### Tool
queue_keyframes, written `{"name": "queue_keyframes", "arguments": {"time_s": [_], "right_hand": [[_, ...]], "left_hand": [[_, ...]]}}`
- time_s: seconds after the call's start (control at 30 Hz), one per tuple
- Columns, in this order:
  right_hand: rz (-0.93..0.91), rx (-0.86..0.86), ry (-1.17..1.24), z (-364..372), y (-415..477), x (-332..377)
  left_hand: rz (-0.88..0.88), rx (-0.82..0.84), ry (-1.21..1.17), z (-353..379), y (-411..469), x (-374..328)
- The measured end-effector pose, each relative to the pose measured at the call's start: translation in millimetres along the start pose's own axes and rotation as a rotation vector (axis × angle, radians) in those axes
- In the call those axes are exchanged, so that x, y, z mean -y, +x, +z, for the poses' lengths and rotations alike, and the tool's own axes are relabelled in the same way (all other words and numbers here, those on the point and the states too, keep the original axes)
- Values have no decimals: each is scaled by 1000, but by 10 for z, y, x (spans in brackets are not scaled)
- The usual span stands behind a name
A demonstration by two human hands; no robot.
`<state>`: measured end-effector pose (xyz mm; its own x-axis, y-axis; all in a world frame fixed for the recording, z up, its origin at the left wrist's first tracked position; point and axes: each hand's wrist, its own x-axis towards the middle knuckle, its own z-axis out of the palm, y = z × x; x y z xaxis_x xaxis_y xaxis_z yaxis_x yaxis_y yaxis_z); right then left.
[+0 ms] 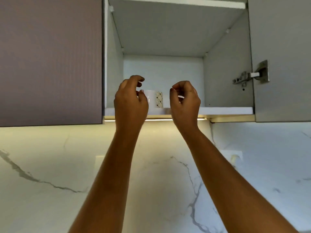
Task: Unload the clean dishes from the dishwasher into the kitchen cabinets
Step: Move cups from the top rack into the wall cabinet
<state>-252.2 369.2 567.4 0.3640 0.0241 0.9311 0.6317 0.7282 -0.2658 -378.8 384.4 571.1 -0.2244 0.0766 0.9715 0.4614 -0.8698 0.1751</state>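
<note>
A white mug (154,100) with a dotted pattern strip stands on the lower shelf (225,110) of the open wall cabinet. My left hand (130,100) is raised just left of the mug, fingers loosely curled, holding nothing. My right hand (184,100) is raised just right of the mug, fingers also loosely curled and empty. Both hands hover in front of the shelf edge, and neither visibly touches the mug. The right hand may hide a second white item behind it; I cannot tell.
The cabinet door (282,64) hangs open at the right on a metal hinge (242,79). A shut dark door (50,61) is at the left. An upper shelf (176,1) spans the top. A marble backsplash (50,165) with a wall socket (234,158) lies below.
</note>
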Motion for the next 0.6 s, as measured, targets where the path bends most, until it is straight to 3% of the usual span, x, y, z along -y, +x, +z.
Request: {"name": "queue_keyframes", "arguments": {"time_s": [0.07,0.17,0.4,0.6], "right_hand": [[8,-29,7,-230,-243,-6],[29,-25,-25,-672,-658,-106],[268,6,-377,-2162,-1586,-533],[463,-95,-706,-3745,-2053,-522]], "left_hand": [[27,-84,-125,94,-407,-144],[-48,-49,-249,300,-1086,-296],[-394,430,-527,804,-2729,-991],[-496,899,-753,1079,-3843,-2292]]}}
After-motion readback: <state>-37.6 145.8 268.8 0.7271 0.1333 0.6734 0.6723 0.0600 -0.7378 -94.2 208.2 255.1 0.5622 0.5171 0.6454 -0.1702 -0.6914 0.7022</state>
